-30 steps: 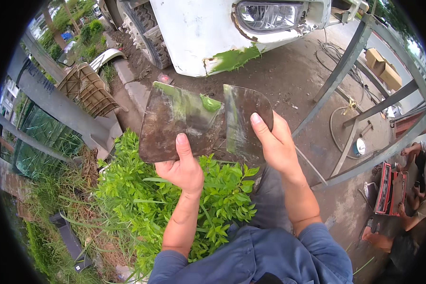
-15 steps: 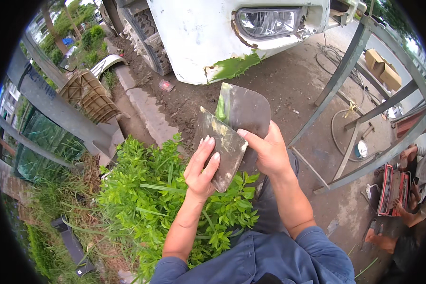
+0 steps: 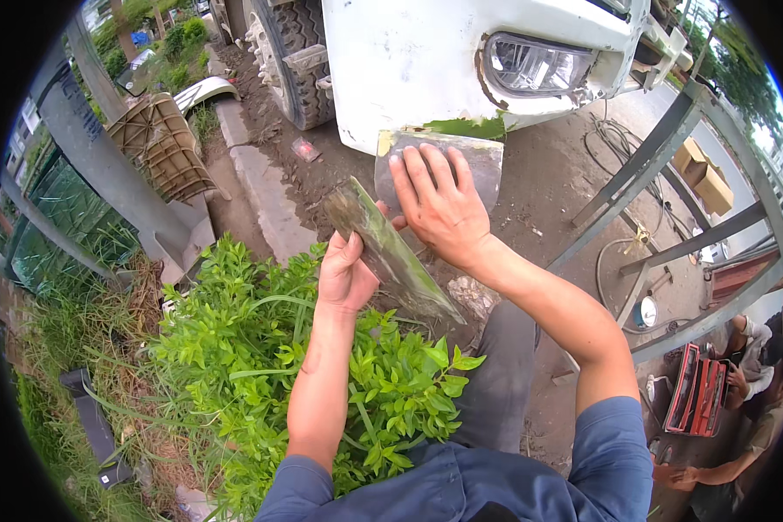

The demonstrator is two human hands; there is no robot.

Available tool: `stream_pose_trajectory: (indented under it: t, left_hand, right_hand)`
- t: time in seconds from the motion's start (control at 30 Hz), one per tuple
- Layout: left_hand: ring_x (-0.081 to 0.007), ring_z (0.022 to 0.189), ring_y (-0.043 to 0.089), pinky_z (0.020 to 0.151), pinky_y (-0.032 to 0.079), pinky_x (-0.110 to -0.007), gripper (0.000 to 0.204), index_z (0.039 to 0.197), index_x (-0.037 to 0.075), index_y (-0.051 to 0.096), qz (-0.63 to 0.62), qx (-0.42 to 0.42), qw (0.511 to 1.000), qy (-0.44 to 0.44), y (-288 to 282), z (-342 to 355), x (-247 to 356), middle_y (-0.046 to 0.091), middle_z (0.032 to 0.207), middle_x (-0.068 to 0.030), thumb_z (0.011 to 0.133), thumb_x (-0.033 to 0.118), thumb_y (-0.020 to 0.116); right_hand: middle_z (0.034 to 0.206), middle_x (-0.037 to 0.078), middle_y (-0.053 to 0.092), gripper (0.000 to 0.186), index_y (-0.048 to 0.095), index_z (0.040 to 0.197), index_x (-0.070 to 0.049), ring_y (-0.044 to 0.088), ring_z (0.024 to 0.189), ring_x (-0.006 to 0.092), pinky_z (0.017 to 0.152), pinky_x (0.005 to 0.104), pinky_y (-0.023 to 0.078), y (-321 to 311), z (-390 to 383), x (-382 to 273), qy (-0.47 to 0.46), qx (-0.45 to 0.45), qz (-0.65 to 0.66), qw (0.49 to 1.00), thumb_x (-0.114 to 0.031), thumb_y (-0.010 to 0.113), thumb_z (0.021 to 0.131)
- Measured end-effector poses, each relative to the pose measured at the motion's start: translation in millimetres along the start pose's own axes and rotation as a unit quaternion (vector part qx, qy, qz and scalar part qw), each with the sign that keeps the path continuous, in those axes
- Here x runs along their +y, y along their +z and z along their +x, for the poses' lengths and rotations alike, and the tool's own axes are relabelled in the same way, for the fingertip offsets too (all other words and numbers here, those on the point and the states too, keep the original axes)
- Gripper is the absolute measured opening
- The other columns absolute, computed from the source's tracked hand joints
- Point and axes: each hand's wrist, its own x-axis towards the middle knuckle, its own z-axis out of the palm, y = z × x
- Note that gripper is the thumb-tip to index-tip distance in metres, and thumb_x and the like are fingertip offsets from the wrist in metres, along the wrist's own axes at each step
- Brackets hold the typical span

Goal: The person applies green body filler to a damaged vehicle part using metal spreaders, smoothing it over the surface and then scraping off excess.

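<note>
My left hand (image 3: 346, 274) grips a dark flat plate (image 3: 396, 265) streaked with green paste, tilted diagonally with its long edge running down to the right. My right hand (image 3: 437, 204) holds a second, greyer flat plate (image 3: 487, 178), fingers laid over its face and thumb toward the left. This plate lies in front of the lower corner of a white vehicle bumper (image 3: 400, 70) in view, overlapping a ragged green patch (image 3: 465, 126) on it; whether they touch I cannot tell.
Leafy plants (image 3: 217, 348) grow below my hands. A tyre (image 3: 296, 78) stands upper left beside a concrete kerb (image 3: 261, 204). Metal frames (image 3: 731, 226), hoses and a cardboard box (image 3: 700, 178) are right. Other people (image 3: 748, 435) crouch lower right by a red toolbox (image 3: 692, 391).
The plates, earlier side by side then overlapping, are now separated. My right hand has moved up toward the bumper and turned back upward; my left hand's plate has turned diagonal.
</note>
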Motion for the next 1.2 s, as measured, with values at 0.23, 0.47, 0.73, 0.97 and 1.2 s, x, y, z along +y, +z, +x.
stream_pose_trajectory:
  t: [0.23, 0.47, 0.73, 0.97, 1.2]
  left_hand:
    - [-0.0238, 0.125, 0.051, 0.109, 0.038, -0.043, 0.044, 0.139, 0.005, 0.042, -0.021, 0.039, 0.999, 0.017, -29, 48, -12, 0.052, 0.137, -0.0074, 0.099, 0.02, 0.052]
    - [-0.0228, 0.119, 0.056, 0.103, 0.045, -0.041, 0.04, 0.135, 0.005, 0.047, 0.0, 0.094, 0.995, 0.014, -67, 56, -14, 0.058, 0.13, -0.0076, 0.099, 0.02, 0.054]
    - [-0.0228, 0.12, 0.055, 0.104, 0.044, -0.041, 0.041, 0.137, 0.004, 0.044, 0.056, 0.114, 0.992, -0.026, -109, 42, 2, 0.056, 0.132, -0.0076, 0.1, 0.019, 0.052]
    - [-0.0198, 0.112, 0.06, 0.097, 0.048, -0.037, 0.04, 0.131, 0.002, 0.051, 0.125, 0.11, 0.986, -0.023, -69, 26, 39, 0.062, 0.125, -0.0094, 0.094, 0.014, 0.061]
    - [-0.0157, 0.099, 0.065, 0.088, 0.051, -0.032, 0.033, 0.121, 0.0, 0.058, 0.296, 0.022, 0.951, -0.083, -14, 66, 77, 0.067, 0.113, -0.0082, 0.092, 0.014, 0.065]
  right_hand:
    - [0.131, 0.01, 0.048, 0.051, 0.053, 0.132, -0.01, 0.046, 0.123, 0.0292, 0.099, 0.0527, 0.04, 39, 6, 8, -0.003, 0.025, -0.123, 0.992, -0.025, 0.055, 0.083]
    - [0.142, -0.002, 0.042, 0.053, 0.049, 0.137, -0.022, 0.04, 0.129, 0.0202, 0.105, 0.0474, 0.031, 76, -12, -14, 0.061, 0.025, -0.132, 0.989, -0.032, 0.051, 0.085]
    - [0.148, -0.006, 0.039, 0.051, 0.052, 0.135, -0.025, 0.038, 0.133, 0.0151, 0.109, 0.0444, 0.024, 109, -25, -43, 0.089, 0.041, -0.127, 0.987, -0.034, 0.05, 0.085]
    - [0.139, -0.002, 0.046, 0.055, 0.05, 0.138, -0.023, 0.044, 0.124, 0.019, 0.103, 0.0493, 0.028, 79, -12, -57, 0.163, 0.078, -0.009, 0.983, -0.019, 0.057, 0.083]
    - [0.136, 0.0, 0.046, 0.054, 0.051, 0.136, -0.023, 0.045, 0.12, 0.0205, 0.102, 0.0481, 0.03, 73, 9, -53, 0.326, 0.154, 0.066, 0.931, -0.013, 0.059, 0.083]
